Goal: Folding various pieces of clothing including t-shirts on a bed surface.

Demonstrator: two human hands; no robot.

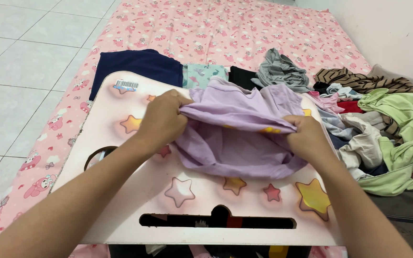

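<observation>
On the lap table (120, 191), a pale pink board w/ printed stars sitting on the pink cartoon-print mattress (225, 24), we've got a lilac shirt (240, 138) bunched up around the middle-right of the board. Our left hand (161, 122) is clamped on the shirt's upper-left edge, fingers curled tight into the cloth. Our right hand (307, 138) is pinched shut on a fold at the shirt's right side, near the table's right edge. The 2 hands are well apart, w/ the cloth stretched between them and lifted a bit off the board.

Just past the table's far edge lie 3 flat, folded pieces: a navy one (137, 67) at the far left, a teal patterned one (204, 74) beside it, then a black one (241, 76). To the table's right there's a loose heap of clothes (374, 129): grey, striped brown, light green, white, red bits, all tangled. White floor tiles (20, 62) run along the mattress to the table's left.

Progress, as we judge it: the 3 pieces beyond the table look done. The lilac shirt is only started; it's crumpled, not spread flat, no neat fold showing yet. The heap to the right looks untouched, so most of the work seems left.
</observation>
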